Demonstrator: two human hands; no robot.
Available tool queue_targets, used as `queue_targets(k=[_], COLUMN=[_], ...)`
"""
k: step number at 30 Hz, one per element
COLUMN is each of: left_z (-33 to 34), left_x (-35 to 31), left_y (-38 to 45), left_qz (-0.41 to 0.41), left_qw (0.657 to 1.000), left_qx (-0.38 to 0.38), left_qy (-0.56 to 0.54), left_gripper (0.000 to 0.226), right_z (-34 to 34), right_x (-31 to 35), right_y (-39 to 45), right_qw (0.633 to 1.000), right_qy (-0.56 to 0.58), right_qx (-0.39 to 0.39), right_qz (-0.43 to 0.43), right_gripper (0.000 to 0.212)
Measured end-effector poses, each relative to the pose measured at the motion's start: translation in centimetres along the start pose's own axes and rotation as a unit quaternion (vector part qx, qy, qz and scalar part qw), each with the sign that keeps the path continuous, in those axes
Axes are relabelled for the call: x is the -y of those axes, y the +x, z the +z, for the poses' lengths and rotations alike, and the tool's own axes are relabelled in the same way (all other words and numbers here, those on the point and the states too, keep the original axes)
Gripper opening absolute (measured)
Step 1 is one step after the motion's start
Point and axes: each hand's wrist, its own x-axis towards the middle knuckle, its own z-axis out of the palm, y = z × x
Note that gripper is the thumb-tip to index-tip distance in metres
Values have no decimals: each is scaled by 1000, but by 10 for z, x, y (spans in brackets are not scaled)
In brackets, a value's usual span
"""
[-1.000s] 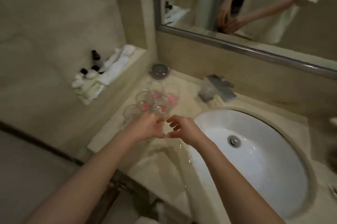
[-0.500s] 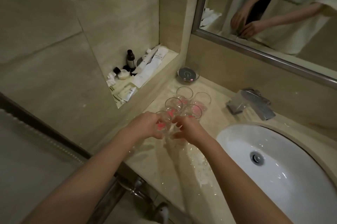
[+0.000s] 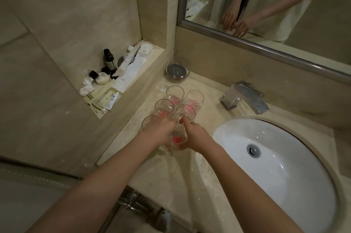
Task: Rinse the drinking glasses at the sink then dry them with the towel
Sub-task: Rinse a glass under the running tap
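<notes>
I have both hands, left (image 3: 158, 131) and right (image 3: 195, 134), curled in a grip round one wet glass (image 3: 177, 136) on the worktop (image 3: 171, 174); thin, slick, breakable; I'd hold its walls; others (image 3: 174, 93) stand just beyond.

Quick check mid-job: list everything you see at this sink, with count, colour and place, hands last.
glasses: six visible, clear with pink at the bottom, clustered on the counter left of the basin; the nearest glass sits between both hands
basin: one, white, right
tap: one, chrome, behind the basin
dish: one, clear glass, back corner of the counter
toiletries: several, white packets and dark bottles, wall niche on the left
mirror: one, steel-framed, above the counter
towel: not seen
left hand: grip on the nearest glass
right hand: grip on the same glass
</notes>
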Motion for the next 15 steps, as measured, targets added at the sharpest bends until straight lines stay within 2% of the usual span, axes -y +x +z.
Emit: queue_targets(k=[3, 6, 12, 15], left_z=[9, 5, -13, -10], left_x=[-4, -10, -52, -84], left_y=[4, -1, 0, 19], left_qz=[-15, 2, 56, 85], left_qw=[999, 999, 998, 987], left_qx=[3, -13, -4, 13], left_qy=[38, 50, -39, -133], left_gripper=[92, 79, 72, 71], right_z=[2, -1, -31, -50], right_x=[-2, -10, -48, -77], right_y=[-5, -13, -53, -74], right_qw=[998, 996, 981, 975], right_qy=[53, 85, 188, 212], right_qx=[-11, -4, -9, -39], right_qz=[-5, -14, 34, 61], right_gripper=[74, 74, 76, 76])
